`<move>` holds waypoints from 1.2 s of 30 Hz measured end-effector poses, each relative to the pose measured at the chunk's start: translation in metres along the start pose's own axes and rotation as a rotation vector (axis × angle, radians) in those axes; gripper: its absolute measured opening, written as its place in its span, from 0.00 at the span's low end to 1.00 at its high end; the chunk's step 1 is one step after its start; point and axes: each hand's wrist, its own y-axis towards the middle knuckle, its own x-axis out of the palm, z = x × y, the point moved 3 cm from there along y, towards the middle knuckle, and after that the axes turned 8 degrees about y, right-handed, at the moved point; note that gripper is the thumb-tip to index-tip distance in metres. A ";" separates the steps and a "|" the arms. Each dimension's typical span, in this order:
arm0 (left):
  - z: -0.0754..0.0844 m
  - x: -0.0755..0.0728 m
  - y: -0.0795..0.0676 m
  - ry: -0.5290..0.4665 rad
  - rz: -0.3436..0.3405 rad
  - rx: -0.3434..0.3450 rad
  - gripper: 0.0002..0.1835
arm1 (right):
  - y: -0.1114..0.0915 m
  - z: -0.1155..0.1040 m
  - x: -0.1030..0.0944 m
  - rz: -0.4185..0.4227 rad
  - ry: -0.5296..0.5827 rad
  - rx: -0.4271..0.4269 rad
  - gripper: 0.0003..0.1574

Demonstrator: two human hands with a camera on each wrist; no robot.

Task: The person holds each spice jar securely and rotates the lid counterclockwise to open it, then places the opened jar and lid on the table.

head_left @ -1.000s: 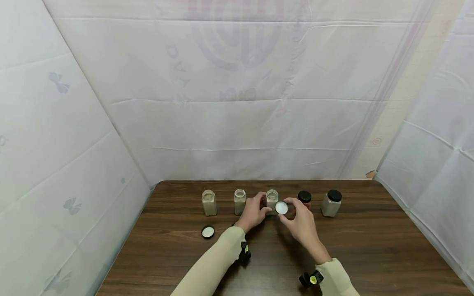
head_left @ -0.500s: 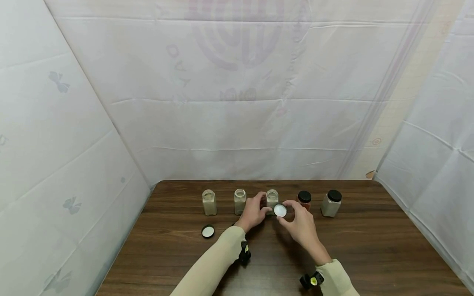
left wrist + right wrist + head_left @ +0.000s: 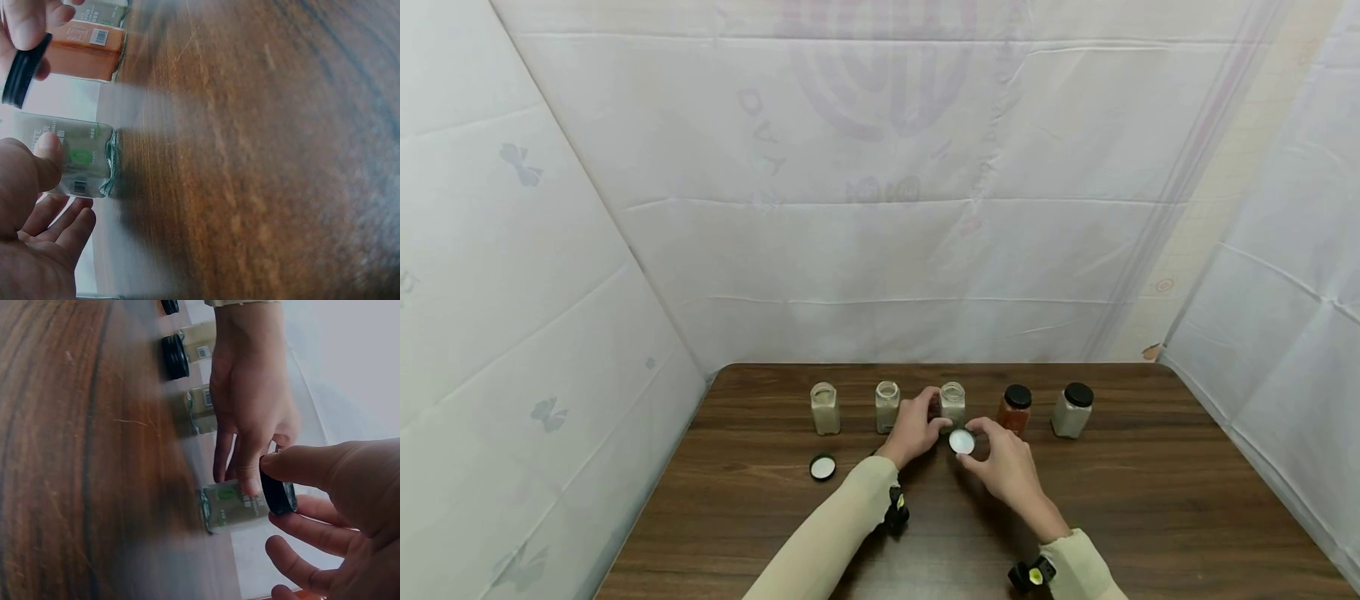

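- thumb and fingers of the left hand [image 3: 916, 427] grip an uncapped, square-sided clear glass jar of pale powder [image 3: 952, 406], upright on the brown wood-grain table [image 3: 1157, 500].
- right hand [image 3: 1009, 462] pinches a round black white-lined lid [image 3: 962, 442], raised above the table near the left thumb.
- left of the left fingers: a second open glass jar [image 3: 887, 408], then a third open jar [image 3: 825, 412], with a loose black lid [image 3: 822, 467] lying lining-up before it.
- right of the right fingers: a black-capped glass jar of orange-red powder [image 3: 1013, 417], then a black-capped glass jar of greyish powder [image 3: 1070, 419].

5 jars [image 3: 1071, 415] rearward, right table [image 3: 1187, 508] seemingly free
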 end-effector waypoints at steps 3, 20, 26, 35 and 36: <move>0.001 -0.001 0.001 -0.007 -0.004 0.002 0.19 | -0.001 0.001 0.004 -0.031 -0.022 0.014 0.26; 0.001 0.000 0.002 -0.028 -0.021 -0.019 0.20 | -0.003 0.005 0.027 -0.156 -0.103 0.049 0.25; 0.001 -0.001 0.001 -0.033 -0.024 -0.014 0.21 | -0.003 0.003 0.032 -0.199 -0.128 0.067 0.24; 0.000 -0.001 -0.001 -0.040 -0.043 -0.029 0.22 | -0.004 0.000 0.035 -0.253 -0.138 0.096 0.23; 0.000 -0.001 -0.001 -0.037 -0.046 -0.033 0.22 | -0.005 0.000 0.035 -0.258 -0.139 0.094 0.23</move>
